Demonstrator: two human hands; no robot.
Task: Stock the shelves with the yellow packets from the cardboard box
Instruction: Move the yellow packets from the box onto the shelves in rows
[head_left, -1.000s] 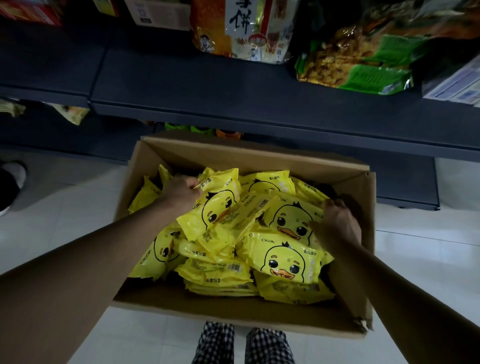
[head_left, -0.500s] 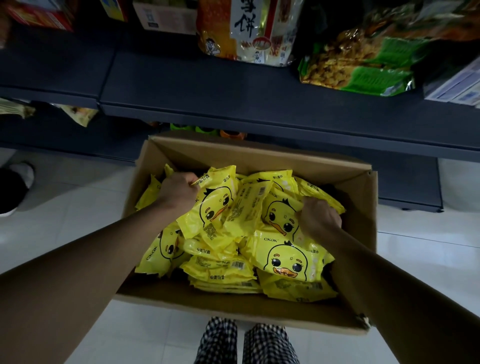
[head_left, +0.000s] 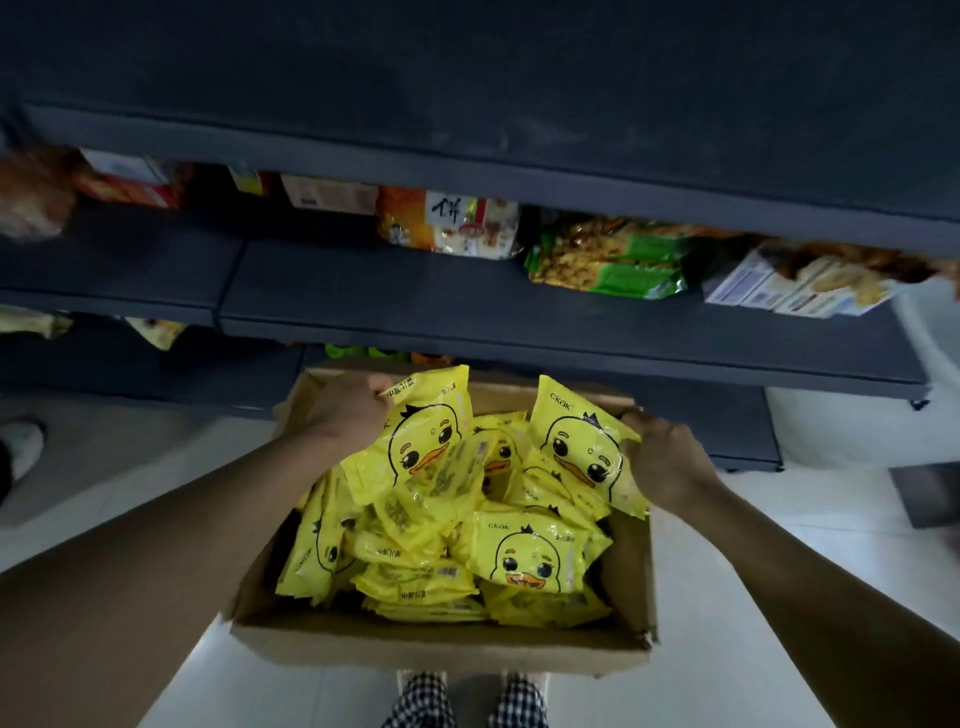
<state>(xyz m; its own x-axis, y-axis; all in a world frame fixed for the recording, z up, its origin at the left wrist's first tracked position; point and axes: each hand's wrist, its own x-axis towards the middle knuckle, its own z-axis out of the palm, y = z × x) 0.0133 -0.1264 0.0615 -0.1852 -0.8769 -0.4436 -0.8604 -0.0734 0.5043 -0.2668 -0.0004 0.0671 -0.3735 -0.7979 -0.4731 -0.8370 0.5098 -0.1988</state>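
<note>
Dark shelves (head_left: 519, 322) fill the upper frame; below them at centre, my cardboard box (head_left: 441, 644) brims with yellow packets (head_left: 530, 556). My left hand (head_left: 348, 415) grips one duck packet (head_left: 415, 441) raised at centre; my right hand (head_left: 665, 457) grips another packet (head_left: 582, 447) at centre right

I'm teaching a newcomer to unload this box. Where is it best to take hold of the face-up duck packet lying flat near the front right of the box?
Probably by the top sealed edge of the face-up duck packet, pinched from above. It lies flat on the pile in the cardboard box, so its edges are exposed; the bulging middle looks slippery.
</note>
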